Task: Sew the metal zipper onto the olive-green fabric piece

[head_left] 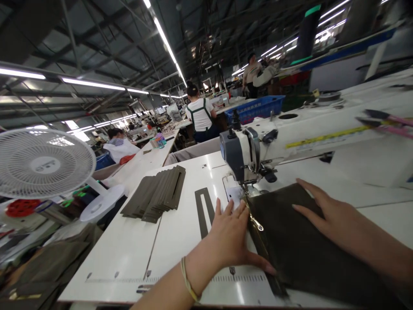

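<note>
A dark olive fabric panel [300, 241] lies under the needle end of a white and grey sewing machine [241, 150]. Along its left edge runs a zipper with a gold metal pull [257, 223]. My left hand [229, 237] rests with spread fingers at that edge, its fingertips near the presser foot and its thumb on the fabric. My right hand [322, 211] lies over the panel's upper right part, thumb and forefinger apart; its other fingers are hidden. Just left of my left hand, a slotted olive strip [202, 213] lies flat on the white table [180, 254].
A fanned stack of slotted olive pieces [158, 193] sits on the table's left. Beyond it stands a white fan [45, 163]. Pink-handled scissors [387, 120] and a yellow tape measure [325, 135] lie on the machine. A blue crate [254, 109] and several people are behind.
</note>
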A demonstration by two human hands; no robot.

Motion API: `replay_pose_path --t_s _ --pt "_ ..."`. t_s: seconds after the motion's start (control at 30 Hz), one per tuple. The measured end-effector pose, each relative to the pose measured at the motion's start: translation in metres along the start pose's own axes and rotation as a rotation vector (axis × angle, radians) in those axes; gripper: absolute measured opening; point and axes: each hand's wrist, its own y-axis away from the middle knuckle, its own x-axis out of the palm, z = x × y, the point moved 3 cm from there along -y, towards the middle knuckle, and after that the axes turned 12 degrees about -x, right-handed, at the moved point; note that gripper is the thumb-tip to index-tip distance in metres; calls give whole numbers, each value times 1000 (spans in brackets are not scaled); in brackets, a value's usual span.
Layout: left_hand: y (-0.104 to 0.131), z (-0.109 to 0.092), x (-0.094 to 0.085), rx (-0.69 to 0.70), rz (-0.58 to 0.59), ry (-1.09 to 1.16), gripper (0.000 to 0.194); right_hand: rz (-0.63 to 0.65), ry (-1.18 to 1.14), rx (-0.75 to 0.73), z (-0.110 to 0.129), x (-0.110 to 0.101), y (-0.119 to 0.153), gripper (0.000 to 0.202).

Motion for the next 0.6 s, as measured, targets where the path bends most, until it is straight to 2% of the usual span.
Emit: replay_pose_path --t_s 0.1,0.2,0.33,0.37,0.43,0.53,0.6 --pt "0 -2 -3 -14 42 -77 122 11 215 -203 -2 1 13 51" --pt "0 -5 -7 -23 98 -119 122 -84 379 -386 1 -8 14 43" --pt "-3 -8 -11 -23 155 -151 123 -138 570 -540 31 -27 4 45" --pt "-5 -8 -10 -23 157 -160 126 -142 543 -584 42 -29 2 43" --pt "-8 -7 -8 -20 141 -164 130 -142 336 -685 65 -23 3 38" --pt "-11 -4 -3 -5 114 -133 131 -54 -3 -758 85 5 12 43" --pt "-11 -2 1 8 104 -117 129 -2 -64 -768 88 22 22 52"
